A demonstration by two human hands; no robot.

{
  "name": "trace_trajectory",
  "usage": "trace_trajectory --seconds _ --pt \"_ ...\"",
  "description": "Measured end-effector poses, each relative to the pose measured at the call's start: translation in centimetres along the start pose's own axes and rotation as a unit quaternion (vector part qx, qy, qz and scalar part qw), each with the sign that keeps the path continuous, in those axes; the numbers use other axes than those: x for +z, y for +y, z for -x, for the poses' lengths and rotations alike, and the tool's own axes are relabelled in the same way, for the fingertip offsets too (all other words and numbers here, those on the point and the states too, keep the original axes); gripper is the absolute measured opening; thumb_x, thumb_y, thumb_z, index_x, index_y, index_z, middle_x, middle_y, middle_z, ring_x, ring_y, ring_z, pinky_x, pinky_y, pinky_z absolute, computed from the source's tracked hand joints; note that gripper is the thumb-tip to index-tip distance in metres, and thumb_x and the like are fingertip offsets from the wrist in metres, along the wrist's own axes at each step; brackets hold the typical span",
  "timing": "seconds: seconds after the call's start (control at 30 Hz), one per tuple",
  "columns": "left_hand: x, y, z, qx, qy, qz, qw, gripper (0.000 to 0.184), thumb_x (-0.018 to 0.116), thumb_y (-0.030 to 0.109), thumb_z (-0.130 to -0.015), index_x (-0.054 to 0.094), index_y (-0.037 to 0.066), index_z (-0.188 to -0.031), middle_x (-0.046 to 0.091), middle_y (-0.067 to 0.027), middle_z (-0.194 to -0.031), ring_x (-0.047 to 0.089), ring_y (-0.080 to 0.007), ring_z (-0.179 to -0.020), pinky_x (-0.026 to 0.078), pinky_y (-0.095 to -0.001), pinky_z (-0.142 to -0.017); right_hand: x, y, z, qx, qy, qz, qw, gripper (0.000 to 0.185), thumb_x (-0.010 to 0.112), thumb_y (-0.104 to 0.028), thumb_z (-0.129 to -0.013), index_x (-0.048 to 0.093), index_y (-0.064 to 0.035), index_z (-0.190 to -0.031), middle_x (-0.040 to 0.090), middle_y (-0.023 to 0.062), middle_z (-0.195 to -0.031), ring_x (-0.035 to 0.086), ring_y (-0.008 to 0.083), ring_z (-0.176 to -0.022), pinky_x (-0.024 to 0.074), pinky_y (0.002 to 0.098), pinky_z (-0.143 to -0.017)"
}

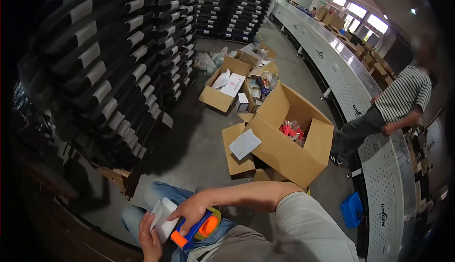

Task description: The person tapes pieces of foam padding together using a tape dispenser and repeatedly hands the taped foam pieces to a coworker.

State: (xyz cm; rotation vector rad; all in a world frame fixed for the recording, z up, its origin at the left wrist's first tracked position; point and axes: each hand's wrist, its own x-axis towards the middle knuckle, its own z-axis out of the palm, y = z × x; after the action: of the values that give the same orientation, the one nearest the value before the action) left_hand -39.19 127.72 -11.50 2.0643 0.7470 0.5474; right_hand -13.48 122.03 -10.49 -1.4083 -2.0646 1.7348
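Note:
My left hand (150,237) is closed around the left edge of a small white box (164,218), which shows two pale faces above my lap. On the right side, my right hand (193,211) grips a blue and orange tape dispenser (194,231); its fingertips also lie close against the white box. The dispenser carries a yellowish tape roll (216,218) with an orange hub. Part of its handle is hidden under my fingers. Both hands are low, over my jeans.
A large open carton (289,155) with red items stands ahead, a white sheet (245,144) on its flap. Beyond are more boxes (215,101) and plastic bags. Tall black stacks (118,63) rise left. A long conveyor (341,82), a blue bin (351,210) and a walking person (403,96) are right.

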Motion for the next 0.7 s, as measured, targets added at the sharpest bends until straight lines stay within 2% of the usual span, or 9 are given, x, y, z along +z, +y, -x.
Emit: trace_trajectory --seconds 0.03,0.07,0.13,0.17,0.3,0.4,0.53,0.6,0.7 --pt "-0.2 0.9 -0.3 -0.045 0.025 0.037 0.998 0.043 0.048 0.002 -0.097 0.060 0.003 -0.138 0.060 -0.0218 -0.139 0.061 -0.0350 -0.126 0.045 -0.0422 -0.109 0.0 0.2 -0.1 0.007 -0.005 -0.012 1.000 0.097 0.070 -0.060 -0.090 0.038 0.0022 -0.157 0.050 0.0285 -0.152 0.048 0.0395 -0.142 0.0378 0.0406 -0.117" --pt "-0.5 -0.9 -0.1 -0.044 0.026 0.033 0.998 0.043 0.048 0.002 -0.097 0.060 0.003 -0.138 0.060 -0.0218 -0.139 0.061 -0.0350 -0.126 0.045 -0.0422 -0.109 0.1 0.4 -0.3 0.011 -0.013 -0.023 1.000 0.097 0.069 -0.060 -0.090 0.037 0.0017 -0.158 0.048 0.0280 -0.153 0.047 0.0390 -0.143 0.0369 0.0403 -0.118" --pt "-1.4 -5.3 -0.2 -0.105 0.052 0.056 0.992 0.040 0.047 0.008 -0.102 0.059 0.000 -0.139 0.064 -0.0170 -0.131 0.061 -0.0246 -0.117 0.046 -0.0368 -0.103 0.3 0.7 -0.5 0.011 -0.013 -0.020 1.000 0.097 0.069 -0.060 -0.090 0.037 0.0014 -0.158 0.047 0.0275 -0.154 0.046 0.0386 -0.144 0.0361 0.0403 -0.119" --pt "-1.5 -6.0 -0.3 -0.094 0.092 0.082 0.988 0.039 0.048 0.012 -0.103 0.058 -0.002 -0.138 0.065 -0.0145 -0.124 0.060 -0.0182 -0.108 0.046 -0.0321 -0.095 0.3 0.7 -0.6 0.015 -0.013 -0.019 1.000 0.096 0.069 -0.060 -0.091 0.036 0.0012 -0.158 0.046 0.0271 -0.155 0.044 0.0383 -0.145 0.0353 0.0403 -0.120" --pt "-3.9 -8.9 -0.9 -0.100 0.154 0.090 0.979 0.039 0.048 0.015 -0.105 0.056 -0.003 -0.139 0.066 -0.0150 -0.124 0.062 -0.0221 -0.107 0.048 -0.0366 -0.096 -0.1 0.1 -0.6 0.024 -0.014 -0.006 1.000 0.095 0.068 -0.059 -0.091 0.037 0.0004 -0.158 0.046 0.0263 -0.156 0.043 0.0383 -0.146 0.0344 0.0408 -0.121" --pt "-4.8 -11.8 -1.1 -0.164 0.280 0.255 0.911 0.041 0.052 0.026 -0.108 0.053 0.000 -0.139 0.064 -0.0083 -0.114 0.062 -0.0198 -0.097 0.050 -0.0359 -0.086 -0.1 0.4 -1.1 0.024 -0.024 -0.013 0.999 0.093 0.067 -0.060 -0.092 0.038 -0.0005 -0.158 0.045 0.0257 -0.157 0.042 0.0382 -0.147 0.0340 0.0410 -0.121" --pt "-6.3 -14.8 -1.1 -0.162 0.319 0.312 0.880 0.038 0.052 0.025 -0.107 0.056 0.001 -0.136 0.067 -0.0114 -0.115 0.064 -0.0241 -0.099 0.052 -0.0393 -0.087 -0.1 0.1 -1.1 0.025 -0.024 -0.007 0.999 0.093 0.066 -0.060 -0.093 0.038 -0.0010 -0.158 0.045 0.0254 -0.157 0.042 0.0376 -0.147 0.0338 0.0412 -0.121" --pt "-7.0 -13.8 -1.3 -0.233 0.349 0.421 0.804 0.047 0.056 0.029 -0.107 0.048 0.008 -0.148 0.062 -0.0085 -0.125 0.059 -0.0240 -0.115 0.047 -0.0391 -0.100 -0.2 0.2 -1.1 0.027 -0.024 0.000 0.999 0.093 0.066 -0.061 -0.093 0.038 -0.0010 -0.158 0.045 0.0254 -0.158 0.042 0.0376 -0.147 0.0338 0.0415 -0.121" --pt "-8.2 -25.0 -0.3 -0.213 0.337 0.476 0.784 0.047 0.056 0.026 -0.106 0.048 0.008 -0.148 0.061 -0.0094 -0.127 0.060 -0.0253 -0.116 0.048 -0.0402 -0.099 0.0 0.6 -1.4 0.011 -0.030 -0.008 0.999 0.092 0.065 -0.060 -0.094 0.037 -0.0010 -0.159 0.045 0.0252 -0.158 0.042 0.0388 -0.147 0.0341 0.0426 -0.121"
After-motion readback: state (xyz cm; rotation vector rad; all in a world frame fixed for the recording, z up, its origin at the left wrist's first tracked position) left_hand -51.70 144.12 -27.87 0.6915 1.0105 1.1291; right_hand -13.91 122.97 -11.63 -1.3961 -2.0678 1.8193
